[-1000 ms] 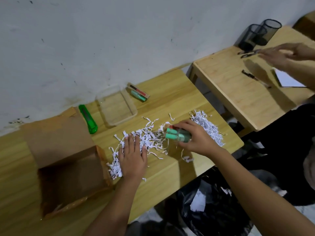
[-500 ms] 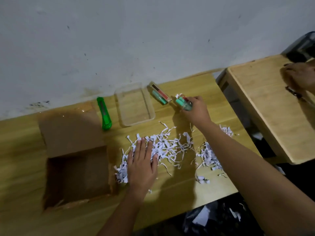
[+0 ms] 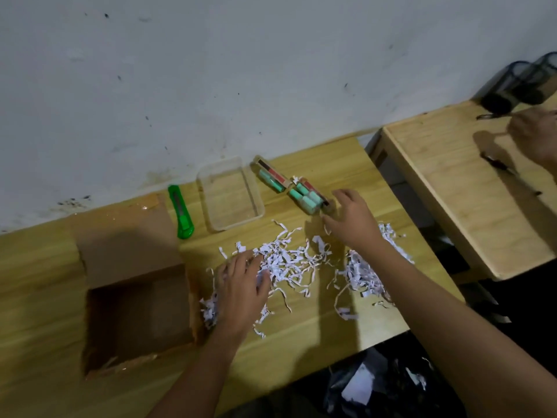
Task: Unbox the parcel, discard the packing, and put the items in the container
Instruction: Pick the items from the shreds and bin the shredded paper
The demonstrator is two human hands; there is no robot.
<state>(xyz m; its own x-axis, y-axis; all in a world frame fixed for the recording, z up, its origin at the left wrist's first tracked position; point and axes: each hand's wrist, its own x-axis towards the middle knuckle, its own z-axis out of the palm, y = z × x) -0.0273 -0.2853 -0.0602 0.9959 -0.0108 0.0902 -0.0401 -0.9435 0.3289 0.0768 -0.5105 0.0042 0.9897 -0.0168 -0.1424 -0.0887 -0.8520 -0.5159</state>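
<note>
Green box cutter (image 3: 180, 215), black pen cups (image 3: 518, 84)

A pale wood-grain tabletop (image 3: 331, 327) with a smooth, faintly shiny finish. On it, an open box (image 3: 135, 312) of matt brown cardboard, with glossy tape scraps on its edges. White paper shreds (image 3: 289, 263), thin and curled. A clear plastic container (image 3: 230, 196), smooth. A glossy bright-green plastic cutter (image 3: 180, 215). Two packs (image 3: 289, 185) of matt mint-green tubes on brown card. Behind, a matt painted wall (image 3: 241, 70), scuffed and stained.
</note>
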